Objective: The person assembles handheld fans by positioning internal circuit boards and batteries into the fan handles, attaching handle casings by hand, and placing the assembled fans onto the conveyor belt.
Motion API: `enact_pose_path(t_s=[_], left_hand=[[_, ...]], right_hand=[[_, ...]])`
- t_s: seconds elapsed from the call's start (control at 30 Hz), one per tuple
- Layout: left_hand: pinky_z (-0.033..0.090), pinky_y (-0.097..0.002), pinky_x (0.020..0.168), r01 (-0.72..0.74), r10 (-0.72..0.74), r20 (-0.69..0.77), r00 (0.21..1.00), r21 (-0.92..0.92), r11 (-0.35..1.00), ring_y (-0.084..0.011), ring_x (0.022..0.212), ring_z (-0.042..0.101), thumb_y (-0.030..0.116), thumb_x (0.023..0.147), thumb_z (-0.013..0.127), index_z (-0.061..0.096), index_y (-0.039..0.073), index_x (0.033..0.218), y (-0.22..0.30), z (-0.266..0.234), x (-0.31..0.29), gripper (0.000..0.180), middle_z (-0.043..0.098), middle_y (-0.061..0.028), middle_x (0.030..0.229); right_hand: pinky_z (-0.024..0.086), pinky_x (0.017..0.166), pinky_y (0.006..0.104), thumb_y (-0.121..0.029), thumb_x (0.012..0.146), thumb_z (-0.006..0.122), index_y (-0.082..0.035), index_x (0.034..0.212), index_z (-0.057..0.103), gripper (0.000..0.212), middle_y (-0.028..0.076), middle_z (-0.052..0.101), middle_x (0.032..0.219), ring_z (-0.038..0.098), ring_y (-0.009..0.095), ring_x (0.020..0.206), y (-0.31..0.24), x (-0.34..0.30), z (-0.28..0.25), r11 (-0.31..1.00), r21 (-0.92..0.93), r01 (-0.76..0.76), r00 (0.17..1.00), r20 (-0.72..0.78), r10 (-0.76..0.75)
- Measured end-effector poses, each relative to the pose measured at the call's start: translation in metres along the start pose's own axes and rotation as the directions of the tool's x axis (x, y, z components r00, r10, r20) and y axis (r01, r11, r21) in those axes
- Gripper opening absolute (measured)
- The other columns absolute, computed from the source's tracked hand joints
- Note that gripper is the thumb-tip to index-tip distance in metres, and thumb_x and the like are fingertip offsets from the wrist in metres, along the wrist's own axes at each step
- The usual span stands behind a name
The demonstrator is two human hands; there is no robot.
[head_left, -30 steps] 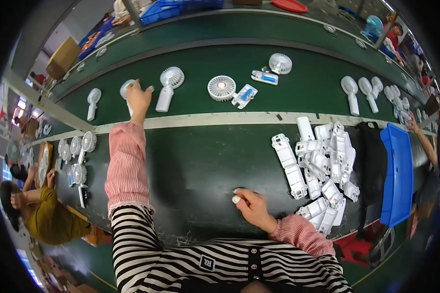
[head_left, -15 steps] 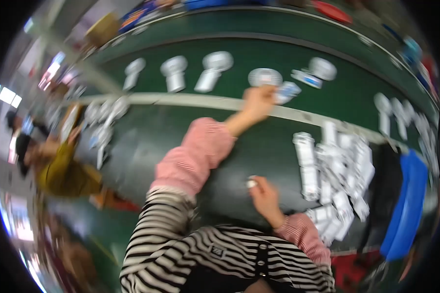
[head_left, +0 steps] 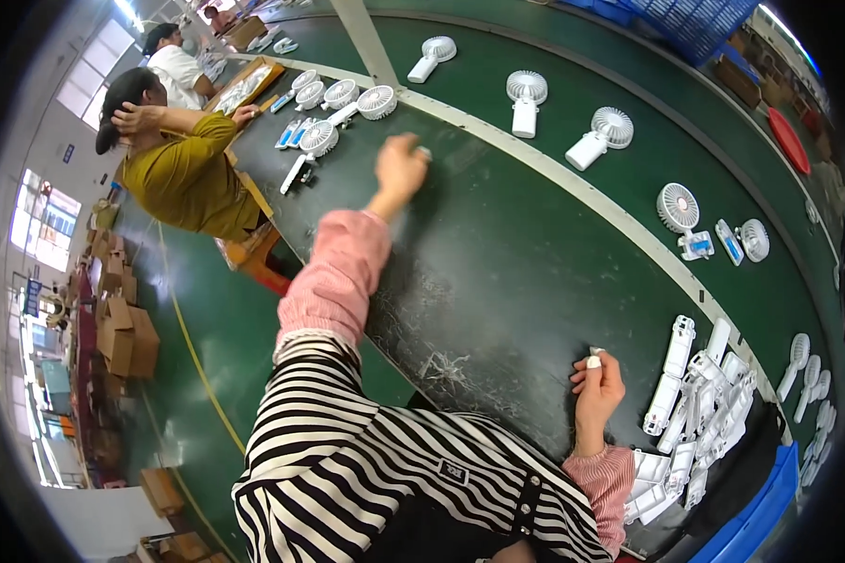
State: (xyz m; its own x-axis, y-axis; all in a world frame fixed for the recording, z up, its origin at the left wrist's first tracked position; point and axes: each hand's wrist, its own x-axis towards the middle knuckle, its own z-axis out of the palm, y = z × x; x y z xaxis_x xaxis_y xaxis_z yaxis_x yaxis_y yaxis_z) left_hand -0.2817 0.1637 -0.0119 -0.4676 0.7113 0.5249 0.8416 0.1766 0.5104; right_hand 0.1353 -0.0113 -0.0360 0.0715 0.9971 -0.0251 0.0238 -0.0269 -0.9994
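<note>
My left hand (head_left: 402,171) is over the dark work table (head_left: 498,281), loosely curled and slightly blurred. A pale patch shows at one fingertip; whether the fingers hold anything cannot be seen. Nearest to it are white handheld fans, one with its round head (head_left: 376,102) toward my hand and another fan (head_left: 319,139) beside it. My right hand (head_left: 599,389) is closed low over the table, thumb against the curled fingers. Something small and white shows at its fingertips, perhaps a finger cover. Beside this hand lies a pile of white plastic casings (head_left: 704,403).
Beyond a pale rail (head_left: 535,159), a green belt (head_left: 591,80) carries several white fans, including a fan (head_left: 678,206) and one at far right (head_left: 798,361). A co-worker in a mustard top (head_left: 183,178) sits at the left. A blue bin (head_left: 756,516) stands lower right.
My left hand has left the fan on the belt and swung left over the table. That fan stays on the belt. The whole view has turned left; my right hand remains closed.
</note>
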Motion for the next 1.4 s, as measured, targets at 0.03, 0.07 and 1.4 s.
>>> enact_pose_path(t_s=[0.03, 0.07, 1.4], left_hand=[[0.044, -0.0410, 0.082, 0.030, -0.026, -0.088, 0.996, 0.045, 0.999, -0.0339, 0.094, 0.056, 0.022, 0.070, 0.063, 0.061, 0.006, 0.102, -0.036, -0.012, 0.021, 0.036, 0.059, -0.0185, 0.099], [0.044, -0.0415, 0.082, 0.086, -0.078, -0.051, 0.996, 0.194, 0.977, -0.0328, 0.095, 0.055, 0.026, 0.068, 0.065, 0.060, 0.004, 0.103, -0.057, -0.027, 0.043, 0.041, 0.058, -0.0184, 0.101], [0.027, -0.0450, 0.101, -0.236, 0.604, 0.447, 0.660, -0.640, 0.731, -0.0393, 0.125, 0.025, 0.015, 0.055, 0.074, 0.042, 0.009, 0.127, 0.221, -0.038, -0.215, 0.079, 0.026, -0.0192, 0.136]], right_hand=[[0.040, 0.043, 0.0180, -0.005, 0.086, 0.049, 0.001, 0.100, 0.055, 0.016, 0.007, 0.061, 0.072, 0.054, 0.008, 0.055, 0.000, -0.001, 0.001, 1.000, -0.007, 0.000, 1.000, 0.010, 0.000], [0.040, 0.043, 0.0179, -0.005, 0.086, 0.049, 0.001, 0.100, 0.055, 0.016, 0.007, 0.061, 0.072, 0.054, 0.009, 0.055, 0.001, -0.001, 0.001, 1.000, -0.010, 0.000, 1.000, -0.005, 0.000], [0.044, 0.057, 0.0206, 0.001, 0.078, 0.053, 0.004, 0.106, 0.053, 0.029, 0.005, 0.058, 0.081, 0.054, 0.009, 0.065, -0.026, 0.012, -0.013, 0.966, -0.218, 0.137, 0.978, -0.128, -0.167]])
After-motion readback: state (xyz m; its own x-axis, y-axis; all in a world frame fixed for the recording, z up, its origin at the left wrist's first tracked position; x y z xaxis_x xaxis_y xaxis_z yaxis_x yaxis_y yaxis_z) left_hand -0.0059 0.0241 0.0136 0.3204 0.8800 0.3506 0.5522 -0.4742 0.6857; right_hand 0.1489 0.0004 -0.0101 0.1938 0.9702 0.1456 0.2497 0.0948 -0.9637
